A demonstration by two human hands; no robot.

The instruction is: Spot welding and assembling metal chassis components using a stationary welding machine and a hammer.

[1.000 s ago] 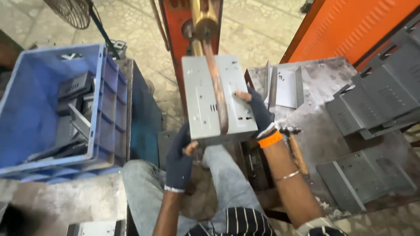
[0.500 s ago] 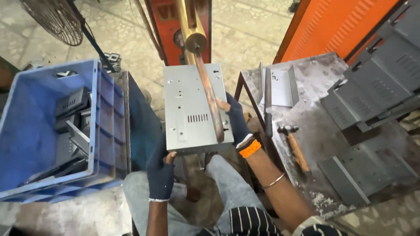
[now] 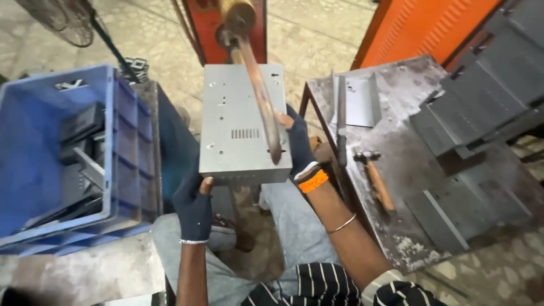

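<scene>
Now the grey sheet-metal panel (image 3: 241, 122) sits lower under the copper welding arm (image 3: 259, 90) than a moment ago (slid toward the lap), left hand (image 3: 194, 205) and right hand (image 3: 298, 146) both clamped on its edges.

Dark fingerless gloves on the left hand (image 3: 194, 211) and right hand (image 3: 299, 148), orange wristband (image 3: 313, 181), thin bangle (image 3: 341, 224), striped black-and-white shirt (image 3: 328, 289), grey trousers (image 3: 294, 221).

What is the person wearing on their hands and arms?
Both hands wear dark navy knitted gloves with cut-off tips, so bare fingers poke out. The left hand glove has a whitish cuff. The right hand glove has an orange-and-white cuff, with a thin metal bangle further up. Sleeves are black-and-white striped.
</scene>
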